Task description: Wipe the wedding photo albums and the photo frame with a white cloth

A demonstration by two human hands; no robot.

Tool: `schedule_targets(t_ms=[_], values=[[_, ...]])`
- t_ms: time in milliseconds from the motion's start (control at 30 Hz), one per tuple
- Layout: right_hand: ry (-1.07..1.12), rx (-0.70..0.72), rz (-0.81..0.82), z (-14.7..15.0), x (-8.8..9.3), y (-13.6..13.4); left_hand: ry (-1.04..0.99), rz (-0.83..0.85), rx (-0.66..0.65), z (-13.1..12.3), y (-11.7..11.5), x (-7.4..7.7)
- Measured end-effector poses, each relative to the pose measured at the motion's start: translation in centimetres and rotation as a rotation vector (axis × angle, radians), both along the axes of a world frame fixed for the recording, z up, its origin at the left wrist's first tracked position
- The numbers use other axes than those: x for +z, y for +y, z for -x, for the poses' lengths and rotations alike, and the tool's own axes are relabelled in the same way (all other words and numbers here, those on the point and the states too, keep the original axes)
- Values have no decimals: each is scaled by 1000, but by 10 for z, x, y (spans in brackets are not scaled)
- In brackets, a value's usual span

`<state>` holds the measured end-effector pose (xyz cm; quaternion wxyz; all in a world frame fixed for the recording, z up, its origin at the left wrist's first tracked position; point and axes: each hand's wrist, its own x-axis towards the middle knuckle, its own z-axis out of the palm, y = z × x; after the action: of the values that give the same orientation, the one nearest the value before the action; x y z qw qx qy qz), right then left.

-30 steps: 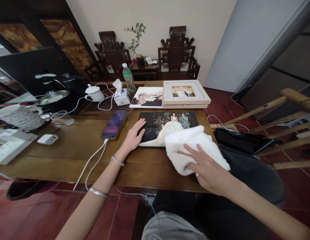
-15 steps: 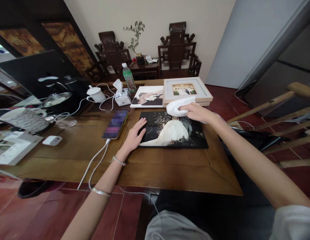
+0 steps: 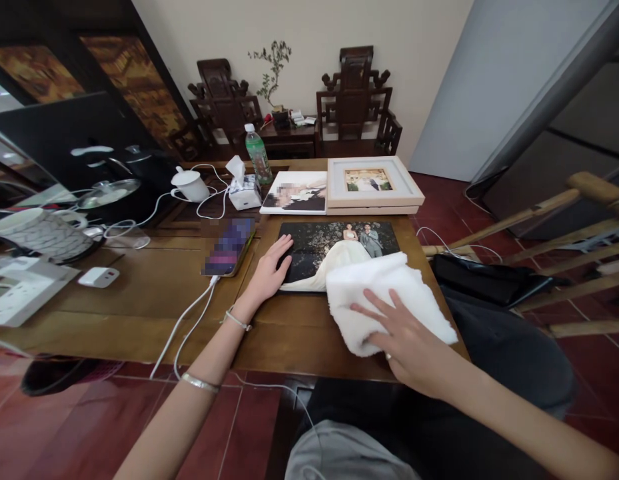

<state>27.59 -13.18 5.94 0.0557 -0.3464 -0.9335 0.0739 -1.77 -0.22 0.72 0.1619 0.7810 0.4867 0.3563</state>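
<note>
A brown wooden table spans the middle of the frame, its near edge crossing the lower part. On it, right of centre, the dark photo panel lies flat, picture side up. Its long axis runs left to right, roughly along the table's near edge; the two pictured figures have their heads toward the top of the frame, and the white gown trails toward the panel's lower left corner.

The white cloth covers the panel's lower right corner and spreads onto the table below it, its longer extent slanting from upper left to lower right.

Above the panel, near the table's far edge, sit a pale framed picture and, touching its left side, a white-bordered photo.

The right hand, lower right of centre, is palm down on the cloth with fingers parted and thumb bent; whether it pinches a fold underneath cannot be told. The left hand, at centre, lies flat with fingers extended and gripping nothing, fingertips on the panel's left edge.

Left of that hand is a phone with a white cable; above the phone are a green-tinted bottle and a smaller tissue box.
</note>
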Motion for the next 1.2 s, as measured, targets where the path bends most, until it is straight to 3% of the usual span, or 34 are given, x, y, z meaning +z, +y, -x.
schedule_targets(t_ms=[133,433,567,667,767,1000,1100,1200], values=[[-2,-21,66,10,11,24,28,23,-17,2,1,-2],[64,-97,51,31,30,161,42,24,-62,8,9,-15],[100,-128,28,35,28,187,38,19,-68,8,9,-15],[67,-207,-14,40,19,171,35,18,-67,8,9,-15],[30,-247,-69,45,7,130,29,13,-61,7,9,-15],[-10,-77,4,42,-2,19,39,4,-62,6,8,-13],[-11,-26,65,42,4,4,36,-2,-62,6,8,-13],[1,-30,108,46,13,18,43,-7,-60,6,8,-13]])
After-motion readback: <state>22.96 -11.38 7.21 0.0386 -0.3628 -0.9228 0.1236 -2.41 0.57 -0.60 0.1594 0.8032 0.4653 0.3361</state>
